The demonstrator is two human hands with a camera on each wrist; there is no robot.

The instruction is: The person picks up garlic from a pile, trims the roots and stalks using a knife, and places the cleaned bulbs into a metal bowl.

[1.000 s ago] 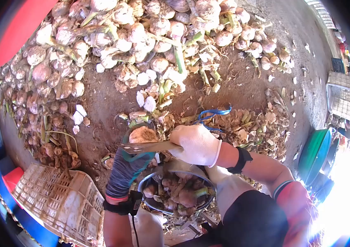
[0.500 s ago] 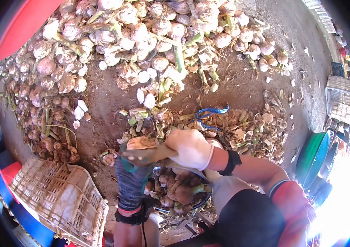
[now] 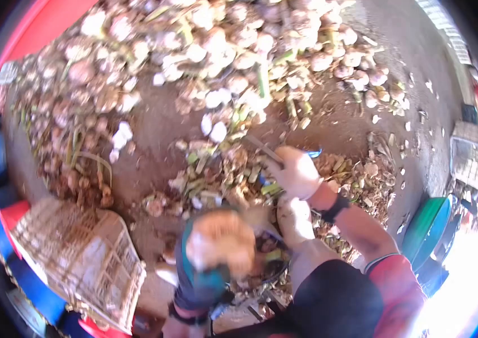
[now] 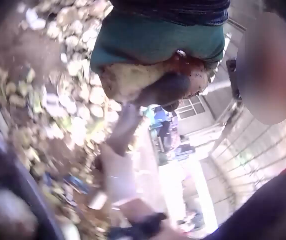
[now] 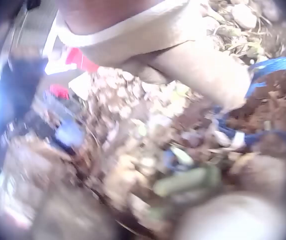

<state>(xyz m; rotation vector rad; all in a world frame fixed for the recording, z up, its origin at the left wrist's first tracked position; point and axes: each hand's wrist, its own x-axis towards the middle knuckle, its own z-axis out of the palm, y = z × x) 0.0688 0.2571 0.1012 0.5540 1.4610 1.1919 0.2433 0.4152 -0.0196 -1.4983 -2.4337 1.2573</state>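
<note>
My left hand (image 3: 202,279), in a grey and teal glove, holds a large pinkish-brown garlic bulb (image 3: 222,239), raised and blurred, near the bucket. In the left wrist view the bulb (image 4: 128,80) shows beneath the teal glove palm. White-gloved, my right hand (image 3: 298,172) grips a knife (image 3: 262,148) by its handle, the blade pointing up and left over the trimmings. The right wrist view shows the white glove (image 5: 198,67) from behind, with the knife hidden. Between the legs stands a bucket (image 3: 285,265) with bulbs in it, partly covered by the left hand.
A big heap of garlic (image 3: 239,36) spreads across the far ground and down the left side. Stem and skin trimmings (image 3: 216,174) lie before the legs. A slatted crate (image 3: 81,253) stands at left, a green tub (image 3: 423,231) at right. Blue strap (image 5: 278,65) lies among the trimmings.
The left hand has drawn back and up toward the body with the bulb. The right hand has moved forward and right with the knife, away from the bulb where the blade was before.
</note>
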